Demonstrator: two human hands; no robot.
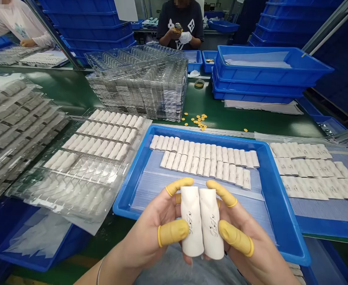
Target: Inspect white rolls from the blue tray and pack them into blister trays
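Observation:
Two white, wavy tube-shaped pieces stand side by side above the near edge of the blue tray (286,213), both marked with black script. My left hand (153,225) grips the left white piece (192,241) between thumb and fingers. In the same way, my right hand (248,233) is closed on the right white piece (212,245). Yellow finger cots cover several fingertips on both hands. Inside the tray, two rows of similar white pieces (203,166) lie on a pale liner, beyond my hands.
Left of the tray, a clear plastic blister tray (82,190) holds white pieces in its far rows. Stacked blister trays (144,87) and blue bins (251,75) stand behind. Small yellow discs (202,120) lie on the green table. A co-worker (180,23) sits opposite.

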